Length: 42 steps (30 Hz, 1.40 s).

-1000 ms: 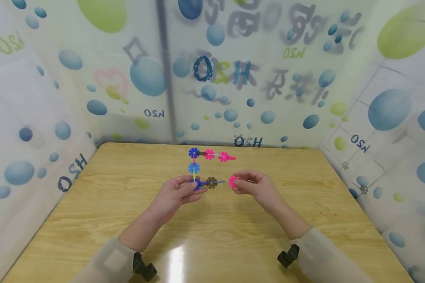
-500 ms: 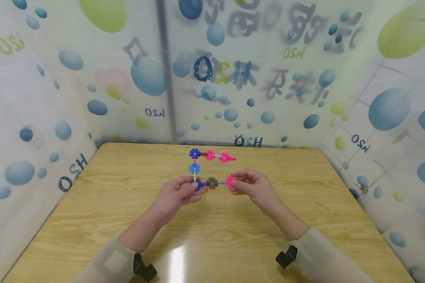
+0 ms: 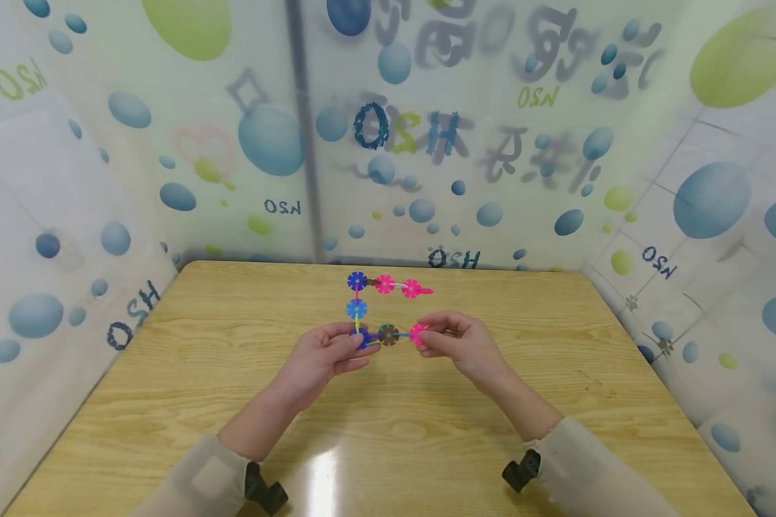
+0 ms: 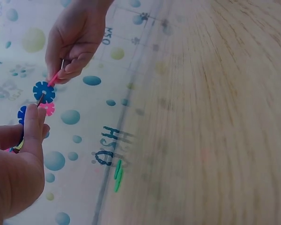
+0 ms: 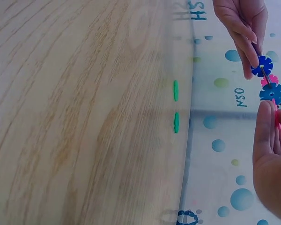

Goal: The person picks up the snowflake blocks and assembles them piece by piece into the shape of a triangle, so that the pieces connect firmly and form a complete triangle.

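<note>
From the head camera we see both our hands raised over the pale wooden table, holding between them a small frame of plastic snowflake discs joined by thin coloured rods. Our left hand pinches the dark blue disc at the frame's lower left corner, and our right hand pinches a bright pink snowflake disc at the free end of the lower arm, just beside the brown disc. That lower arm runs left to right between our two hands, so the pink disc lies directly on its long axis and our right hand is the nearer one to it; whether the disc is fully seated we cannot tell. From the left wrist camera we see our left hand curled with the thumb up against the rod, and our right hand opposite, fingertips closed on pink plastic. From the right wrist camera our right hand fills the lower corner, fingers together on the pink disc, with our left hand pinching above the blue discs
</note>
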Each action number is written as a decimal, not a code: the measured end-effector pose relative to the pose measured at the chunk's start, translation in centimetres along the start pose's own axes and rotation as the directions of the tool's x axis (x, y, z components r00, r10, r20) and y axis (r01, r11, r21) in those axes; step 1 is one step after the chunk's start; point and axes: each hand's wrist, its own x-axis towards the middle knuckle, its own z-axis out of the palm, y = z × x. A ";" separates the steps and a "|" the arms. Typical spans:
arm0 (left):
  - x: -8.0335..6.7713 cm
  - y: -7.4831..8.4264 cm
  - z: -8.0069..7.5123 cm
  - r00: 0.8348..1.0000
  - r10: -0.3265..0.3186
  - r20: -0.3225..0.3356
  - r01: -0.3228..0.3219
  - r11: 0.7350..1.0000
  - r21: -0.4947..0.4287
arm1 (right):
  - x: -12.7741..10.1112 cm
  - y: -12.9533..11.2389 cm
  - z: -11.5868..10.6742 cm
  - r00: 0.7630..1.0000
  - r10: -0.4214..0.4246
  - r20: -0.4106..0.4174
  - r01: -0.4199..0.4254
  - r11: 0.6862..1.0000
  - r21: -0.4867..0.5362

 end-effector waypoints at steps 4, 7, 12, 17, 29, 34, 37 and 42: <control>0.1 0.0 0.3 1.000 0.007 -0.002 -0.007 1.000 0.016 | 0.1 -0.1 0.2 0.999 0.003 -0.034 -0.003 1.000 -0.007; 0.3 0.1 0.6 1.000 0.009 -0.017 -0.009 0.999 0.031 | 0.3 -0.1 0.3 0.998 -0.005 -0.069 0.005 1.000 -0.007; 0.4 0.5 1.0 0.999 0.005 -0.044 -0.002 0.998 0.055 | 0.6 -0.2 0.5 0.994 -0.015 -0.107 0.014 1.000 -0.017; 0.6 0.8 1.0 0.998 0.008 -0.056 -0.004 0.997 0.073 | 0.7 -0.2 0.9 0.988 -0.037 -0.147 0.037 0.999 -0.002; 0.9 1.0 1.6 0.994 0.008 -0.110 -0.001 0.998 0.062 | 0.6 -0.3 1.9 0.979 -0.047 -0.196 0.078 0.985 0.152; 1.1 0.8 1.8 0.993 0.002 -0.120 0.004 0.999 0.050 | 0.7 -0.4 2.0 0.977 -0.036 -0.210 0.068 0.987 0.147; 1.1 0.7 1.7 0.993 0.011 -0.118 -0.006 0.999 0.046 | 0.7 -0.5 1.9 0.979 -0.030 -0.200 0.061 0.987 0.149; 1.0 0.6 1.5 0.994 0.005 -0.107 -0.002 0.999 0.032 | 0.9 -0.4 1.8 0.986 -0.009 -0.164 0.035 0.988 0.153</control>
